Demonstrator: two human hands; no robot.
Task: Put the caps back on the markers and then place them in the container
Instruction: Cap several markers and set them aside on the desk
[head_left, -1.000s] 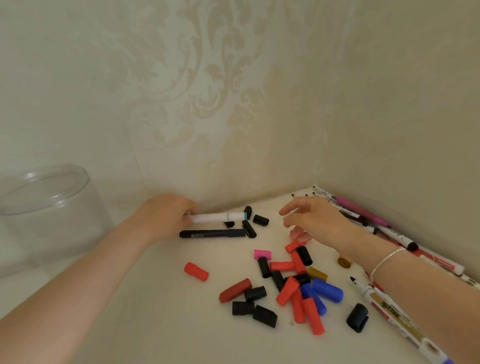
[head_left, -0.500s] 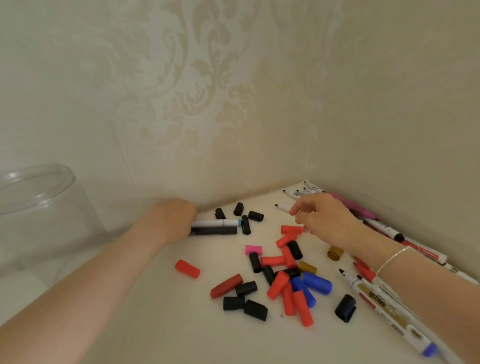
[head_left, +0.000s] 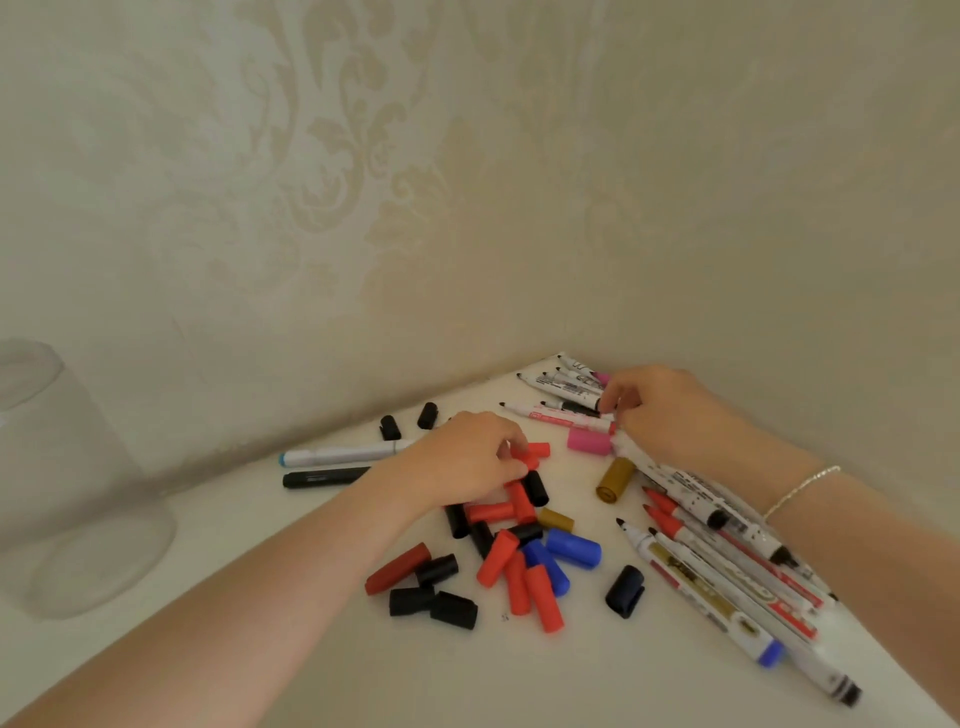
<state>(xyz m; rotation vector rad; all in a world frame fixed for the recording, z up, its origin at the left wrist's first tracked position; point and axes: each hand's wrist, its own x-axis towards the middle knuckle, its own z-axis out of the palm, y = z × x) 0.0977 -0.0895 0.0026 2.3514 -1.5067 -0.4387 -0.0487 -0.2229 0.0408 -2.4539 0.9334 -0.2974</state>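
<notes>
Markers (head_left: 727, 566) lie uncapped in a loose row along the right wall, long axes running from the far corner toward the near right, most tips pointing to the far left. Two capped ones rest apart near the back wall, a white marker (head_left: 337, 455) and a black marker (head_left: 324, 476), both lying left to right. Loose caps (head_left: 511, 561) are scattered mid-table (head_left: 311, 649). The left hand (head_left: 467, 457) has its fingers pinched on a red cap (head_left: 535, 451) at the pile's far edge. The right hand (head_left: 670, 410) curls its fingers over marker barrels near the corner, beside a pink cap (head_left: 587, 440); exactly which one it grips I cannot tell. The clear container (head_left: 67, 493) stands far left.
</notes>
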